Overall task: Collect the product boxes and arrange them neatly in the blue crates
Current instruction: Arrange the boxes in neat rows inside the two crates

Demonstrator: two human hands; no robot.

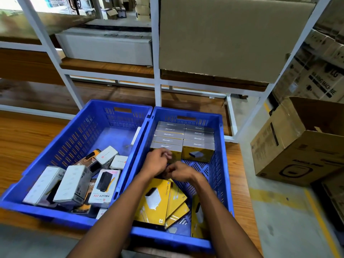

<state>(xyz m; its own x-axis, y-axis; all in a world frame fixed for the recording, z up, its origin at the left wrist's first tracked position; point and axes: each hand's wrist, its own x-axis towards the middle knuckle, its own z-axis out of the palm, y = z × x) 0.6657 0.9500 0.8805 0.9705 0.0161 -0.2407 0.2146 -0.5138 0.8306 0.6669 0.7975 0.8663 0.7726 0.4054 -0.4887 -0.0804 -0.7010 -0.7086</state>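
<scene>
Two blue perforated plastic crates sit side by side on a brown wooden table (28,138), the left crate (78,135) holding a loose jumble and the right crate (217,164) partly ordered. Along the far end of the right crate, yellow-and-grey cardboard product boxes (199,144) stand upright in two tidy rows, packed edge to edge, their grey tops facing up. Both hands reach into this crate just in front of the left row. The left hand (158,162) has its fingers curled against the front box of that row, and a dark box face shows beneath it; whether it truly grips the box I cannot tell. The right hand (179,173) lies close beside it, nearly touching, fingers bent inward over something dark that the blur hides, so its hold is also unclear. Nearer the body, flat yellow cardboard packs (158,200) lie overlapping and askew on the crate floor, partly under the forearms. In the left crate, white and black power-bank boxes (74,183) lie tumbled at various angles in the near half, one reading HALLEY 20K. Behind the crates stands a white metal shelf frame (158,81) bearing a large brown corrugated cardboard sheet (223,38). On the floor to the right is an open brown cardboard carton (297,146).
</scene>
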